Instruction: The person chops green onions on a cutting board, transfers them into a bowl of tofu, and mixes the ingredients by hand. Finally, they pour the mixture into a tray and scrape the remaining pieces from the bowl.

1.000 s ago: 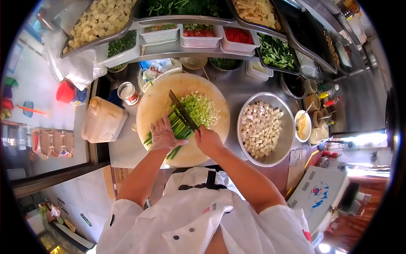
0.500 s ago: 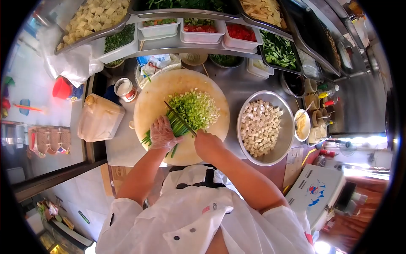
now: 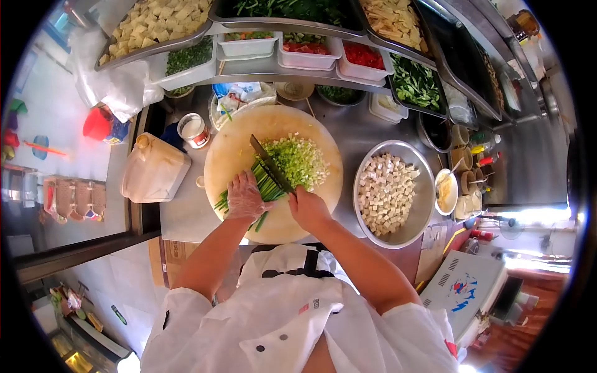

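Long green scallions (image 3: 263,184) lie bundled on the round cutting board (image 3: 233,133). My left hand (image 3: 244,196), in a clear plastic glove, presses down on the bundle with its fingers curled over the stalks. My right hand (image 3: 309,208) grips the handle of a kitchen knife (image 3: 271,164). Its dark, broad blade slants across the board, between the uncut stalks and a heap of chopped scallions (image 3: 303,160). The blade's face is turned partly upward. The knife handle is mostly hidden in my fist.
Right of the board stands a steel bowl (image 3: 429,205) of white cubes, with a small white bowl (image 3: 446,191) beyond. A jar (image 3: 193,130) and a plastic container (image 3: 155,168) are on the left. Trays of cut vegetables line the shelf (image 3: 261,69) behind.
The knife blade has tipped, so more of its flat face shows. My left hand stays on the scallions. The whole view has shifted slightly.
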A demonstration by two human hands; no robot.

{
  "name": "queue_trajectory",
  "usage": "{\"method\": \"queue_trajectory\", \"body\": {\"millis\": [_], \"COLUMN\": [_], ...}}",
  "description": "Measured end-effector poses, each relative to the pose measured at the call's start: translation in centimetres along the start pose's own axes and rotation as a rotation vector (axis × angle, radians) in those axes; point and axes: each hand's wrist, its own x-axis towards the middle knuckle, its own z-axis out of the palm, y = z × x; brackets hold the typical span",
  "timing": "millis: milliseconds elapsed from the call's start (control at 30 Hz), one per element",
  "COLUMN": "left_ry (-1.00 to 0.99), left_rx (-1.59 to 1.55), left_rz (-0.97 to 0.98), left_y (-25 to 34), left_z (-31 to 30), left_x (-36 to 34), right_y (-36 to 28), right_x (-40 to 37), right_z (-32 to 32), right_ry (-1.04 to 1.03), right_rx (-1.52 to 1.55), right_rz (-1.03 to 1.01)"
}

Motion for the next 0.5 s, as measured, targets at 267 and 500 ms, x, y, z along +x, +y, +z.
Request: {"method": "queue_trajectory", "body": {"millis": [267,500], "left_ry": [0.028,-0.071], "left_rx": [-0.046,0.017], "left_rz": [0.009,0.012], "left_y": [-0.4,0.1], "left_z": [1.2,-0.6], "left_x": [0.7,0.8], "right_y": [-3.5,-2.2], "right_x": [-2.8,-0.3], "right_z": [-3.3,-1.6], "right_ry": [-0.153,-0.246], "right_rx": [-0.139,-0.155], "right_rz": [0.015,0.036]}}
